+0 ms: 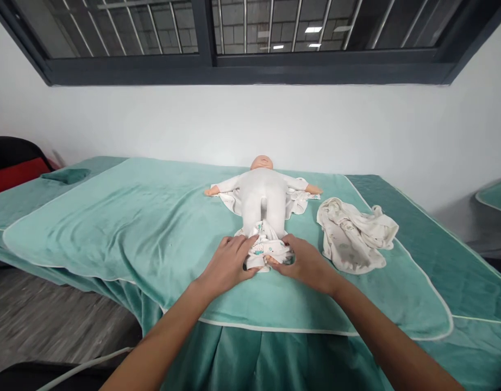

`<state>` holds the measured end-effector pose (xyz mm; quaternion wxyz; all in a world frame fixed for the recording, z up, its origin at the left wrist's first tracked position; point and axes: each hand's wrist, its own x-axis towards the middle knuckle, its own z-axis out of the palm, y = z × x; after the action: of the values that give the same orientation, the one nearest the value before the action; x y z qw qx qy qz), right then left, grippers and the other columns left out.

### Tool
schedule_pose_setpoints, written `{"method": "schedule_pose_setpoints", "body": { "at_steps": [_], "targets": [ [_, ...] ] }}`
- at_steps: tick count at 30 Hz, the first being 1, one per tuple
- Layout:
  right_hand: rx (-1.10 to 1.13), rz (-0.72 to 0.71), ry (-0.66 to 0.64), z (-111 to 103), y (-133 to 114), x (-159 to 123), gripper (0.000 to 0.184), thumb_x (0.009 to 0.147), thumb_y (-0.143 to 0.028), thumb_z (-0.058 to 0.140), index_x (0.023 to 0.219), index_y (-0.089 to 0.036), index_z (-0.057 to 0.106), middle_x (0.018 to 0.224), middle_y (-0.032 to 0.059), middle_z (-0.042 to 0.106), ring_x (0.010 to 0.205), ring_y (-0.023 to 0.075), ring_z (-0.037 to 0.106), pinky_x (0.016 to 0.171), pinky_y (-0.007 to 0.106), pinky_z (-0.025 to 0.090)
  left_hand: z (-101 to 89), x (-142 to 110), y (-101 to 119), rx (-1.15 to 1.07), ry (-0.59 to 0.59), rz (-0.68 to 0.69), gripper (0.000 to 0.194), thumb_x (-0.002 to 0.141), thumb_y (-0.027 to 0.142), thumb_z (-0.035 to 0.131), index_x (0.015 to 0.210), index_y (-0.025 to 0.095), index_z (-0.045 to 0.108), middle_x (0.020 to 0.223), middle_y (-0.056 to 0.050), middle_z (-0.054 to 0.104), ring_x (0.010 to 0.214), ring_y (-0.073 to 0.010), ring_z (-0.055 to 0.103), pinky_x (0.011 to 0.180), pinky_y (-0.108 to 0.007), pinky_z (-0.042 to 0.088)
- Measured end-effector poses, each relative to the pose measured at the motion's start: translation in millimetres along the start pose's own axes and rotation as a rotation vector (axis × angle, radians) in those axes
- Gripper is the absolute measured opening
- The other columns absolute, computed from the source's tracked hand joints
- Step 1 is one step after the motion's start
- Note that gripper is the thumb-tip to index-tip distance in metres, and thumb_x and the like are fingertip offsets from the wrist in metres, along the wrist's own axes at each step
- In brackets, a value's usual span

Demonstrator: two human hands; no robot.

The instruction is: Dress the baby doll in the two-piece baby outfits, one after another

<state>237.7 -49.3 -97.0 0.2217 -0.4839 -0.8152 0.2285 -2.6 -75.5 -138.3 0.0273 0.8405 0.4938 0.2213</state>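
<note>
A baby doll (263, 187) with a white cloth body lies on its back, arms spread, its head toward the wall. Bunched white printed baby pants (269, 248) are gathered around the ends of its legs, where the feet are hidden. My left hand (233, 259) grips the left side of the bunched garment, thumb below and fingers above. On the opposite side my right hand (303, 263) pinches the same garment between thumb and fingers. Another white printed cloth garment (230, 202) is spread open beneath the doll's back and arms.
A crumpled white baby garment (354, 236) lies to the right of the doll. Under everything is a light green blanket (112, 217) on a darker green padded bed (458, 266). The white wall and barred window (210, 68) stand behind. A black and red chair (14, 165) is at far left.
</note>
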Motion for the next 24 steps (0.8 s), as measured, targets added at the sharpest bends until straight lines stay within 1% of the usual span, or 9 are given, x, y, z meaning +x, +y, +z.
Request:
{"method": "schedule_pose_setpoints", "body": {
  "at_steps": [4, 7, 9, 11, 13, 15, 17, 19, 24],
  "targets": [
    [-0.041, 0.086, -0.028, 0, -2, 6, 0.028, 0.080, -0.041, 0.070, 0.094, -0.023, 0.053, 0.084, 0.0026, 0.069, 0.073, 0.0210, 0.061, 0.065, 0.030, 0.038, -3.1, 4, 1, -0.058, -0.047, -0.081, 0.053, 0.088, 0.023, 0.058, 0.140, 0.022, 0.049, 0.127, -0.013, 0.068, 0.117, -0.0324, 0.063, 0.094, -0.045, 0.042],
    [-0.012, 0.175, -0.005, 2, -5, 15, 0.016, 0.079, -0.030, 0.065, 0.084, -0.024, 0.050, 0.079, 0.0004, 0.068, 0.069, 0.0190, 0.058, 0.062, 0.029, 0.036, -7.6, 11, 4, -0.153, -0.032, -0.240, 0.041, 0.088, 0.017, 0.049, 0.128, 0.026, 0.058, 0.116, -0.009, 0.074, 0.106, -0.0310, 0.069, 0.086, -0.041, 0.044],
    [0.049, 0.222, -0.005, 0, -8, 21, 0.015, 0.078, -0.032, 0.065, 0.081, -0.024, 0.053, 0.080, 0.0010, 0.070, 0.070, 0.0192, 0.059, 0.061, 0.028, 0.036, -13.7, 18, 4, -0.301, -0.022, -0.345, 0.038, 0.087, 0.018, 0.050, 0.122, 0.028, 0.062, 0.110, -0.005, 0.075, 0.100, -0.0292, 0.070, 0.082, -0.037, 0.045],
    [0.144, 0.222, -0.082, -7, -11, 28, 0.017, 0.075, -0.034, 0.070, 0.082, -0.023, 0.060, 0.082, 0.0016, 0.072, 0.072, 0.0198, 0.061, 0.061, 0.028, 0.038, -23.8, 24, 2, -0.549, -0.068, -0.383, 0.036, 0.082, 0.022, 0.059, 0.117, 0.028, 0.064, 0.109, -0.003, 0.074, 0.098, -0.0268, 0.069, 0.080, -0.034, 0.048],
    [0.267, 0.179, -0.172, -19, -12, 34, 0.023, 0.069, -0.038, 0.077, 0.081, -0.022, 0.065, 0.080, 0.0009, 0.072, 0.069, 0.0199, 0.063, 0.058, 0.027, 0.040, -37.5, 28, -1, -0.796, -0.171, -0.375, 0.041, 0.073, 0.023, 0.068, 0.114, 0.025, 0.065, 0.108, -0.003, 0.073, 0.097, -0.0251, 0.068, 0.078, -0.031, 0.050],
    [0.374, 0.128, -0.207, -32, -13, 39, 0.029, 0.063, -0.043, 0.083, 0.076, -0.022, 0.068, 0.072, -0.0005, 0.070, 0.064, 0.0195, 0.062, 0.055, 0.027, 0.040, -52.7, 29, -5, -0.931, -0.298, -0.349, 0.043, 0.070, 0.024, 0.069, 0.113, 0.021, 0.066, 0.109, -0.004, 0.072, 0.098, -0.0249, 0.067, 0.077, -0.030, 0.052],
    [0.411, 0.089, -0.232, -45, -12, 44, 0.035, 0.060, -0.050, 0.085, 0.071, -0.022, 0.068, 0.065, -0.0009, 0.066, 0.059, 0.0185, 0.059, 0.051, 0.027, 0.039, -67.6, 29, -8, -0.957, -0.402, -0.291, 0.044, 0.070, 0.023, 0.068, 0.114, 0.021, 0.068, 0.110, -0.005, 0.072, 0.100, -0.0253, 0.067, 0.079, -0.031, 0.053],
    [0.372, 0.071, -0.320, -56, -13, 48, 0.038, 0.063, -0.056, 0.083, 0.071, -0.022, 0.068, 0.065, -0.0001, 0.066, 0.059, 0.0176, 0.058, 0.049, 0.026, 0.038, -81.9, 29, -9, -0.947, -0.469, -0.217, 0.044, 0.068, 0.022, 0.071, 0.112, 0.023, 0.071, 0.109, -0.004, 0.072, 0.098, -0.0255, 0.067, 0.079, -0.031, 0.053],
    [0.138, -0.015, -0.528, -85, -35, 60, 0.046, 0.074, -0.068, 0.072, 0.065, -0.023, 0.066, 0.067, 0.0017, 0.063, 0.058, 0.0163, 0.053, 0.049, 0.028, 0.036, -128.6, 40, -6, -0.862, -0.688, -0.083, 0.048, 0.057, 0.024, 0.086, 0.104, 0.026, 0.076, 0.104, -0.002, 0.075, 0.096, -0.0277, 0.068, 0.077, -0.031, 0.054]
  ]
}}
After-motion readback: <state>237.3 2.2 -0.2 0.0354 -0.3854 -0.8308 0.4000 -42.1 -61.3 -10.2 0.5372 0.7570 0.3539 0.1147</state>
